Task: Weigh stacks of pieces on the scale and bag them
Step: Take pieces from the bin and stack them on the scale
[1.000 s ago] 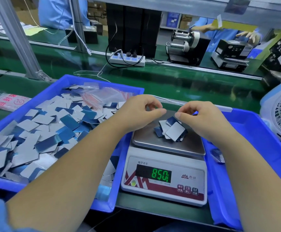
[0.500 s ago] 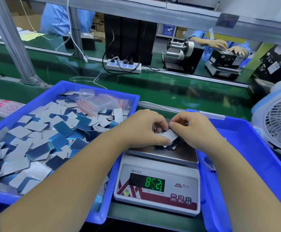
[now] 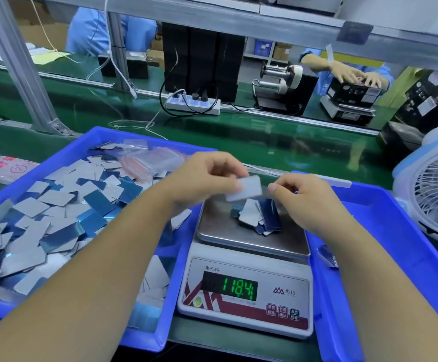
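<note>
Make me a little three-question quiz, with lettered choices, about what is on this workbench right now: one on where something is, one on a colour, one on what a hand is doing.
1. Where does the small heap of pieces lie?
A. on the steel pan of the scale
B. on the green belt
C. inside the fan

2. What colour are the digits on the scale's display?
A. red
B. green
C. white

3. What is the left hand doing?
A. lying flat on the tray
B. pressing a scale button
C. pinching a pale piece above the scale

Answers:
1. A, the heap sits on the metal pan, above the display.
2. B, the numbers glow green on a black window.
3. C, its fingers grip one pale card in the air, with the right hand close beside it, fingers curled, seemingly holding nothing.
</note>
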{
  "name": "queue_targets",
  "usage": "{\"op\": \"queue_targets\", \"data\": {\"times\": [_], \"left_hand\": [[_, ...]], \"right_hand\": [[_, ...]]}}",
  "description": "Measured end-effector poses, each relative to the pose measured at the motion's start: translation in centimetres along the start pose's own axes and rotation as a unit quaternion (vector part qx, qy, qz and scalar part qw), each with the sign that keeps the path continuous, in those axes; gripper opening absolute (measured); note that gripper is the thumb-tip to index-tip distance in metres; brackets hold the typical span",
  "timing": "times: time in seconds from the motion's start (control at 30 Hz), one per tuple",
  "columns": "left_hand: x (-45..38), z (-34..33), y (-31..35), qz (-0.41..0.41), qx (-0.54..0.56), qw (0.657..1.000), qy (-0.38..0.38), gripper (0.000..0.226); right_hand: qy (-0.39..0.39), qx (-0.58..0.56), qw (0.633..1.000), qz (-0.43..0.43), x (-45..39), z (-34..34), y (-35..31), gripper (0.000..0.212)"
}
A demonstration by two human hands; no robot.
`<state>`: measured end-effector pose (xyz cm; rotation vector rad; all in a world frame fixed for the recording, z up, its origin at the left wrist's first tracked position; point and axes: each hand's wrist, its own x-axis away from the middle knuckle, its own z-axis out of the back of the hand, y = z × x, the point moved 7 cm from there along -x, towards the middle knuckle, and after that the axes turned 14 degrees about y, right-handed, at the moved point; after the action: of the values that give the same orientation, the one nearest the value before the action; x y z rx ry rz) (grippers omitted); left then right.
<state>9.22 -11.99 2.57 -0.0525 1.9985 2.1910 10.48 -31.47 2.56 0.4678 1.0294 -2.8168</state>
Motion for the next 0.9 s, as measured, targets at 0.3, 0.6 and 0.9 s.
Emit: {"op": "queue_targets", "data": {"times": [0.3,0.6,0.9], "left_hand": [[-0.5,11.5,-4.5,0.172,-0.324,0.913,0.18,0.013],[-1.4,7.8,-3.0,0.089,-0.395,0.895,0.188,0.013],[-0.9,-2.7,-0.1,-0.026,-0.425,0.901,-0.086,0.028]], "right_hand": [[-0.012,0.0,1.0,-0.002,0.1,-0.5,0.0,0.02],[-0.054,-0.02,0.998,-0.007,0.0,-0.3,0.3,0.007],[-0.149,0.11,0.981,0.061,-0.6,1.2,-1.2,0.028]]}}
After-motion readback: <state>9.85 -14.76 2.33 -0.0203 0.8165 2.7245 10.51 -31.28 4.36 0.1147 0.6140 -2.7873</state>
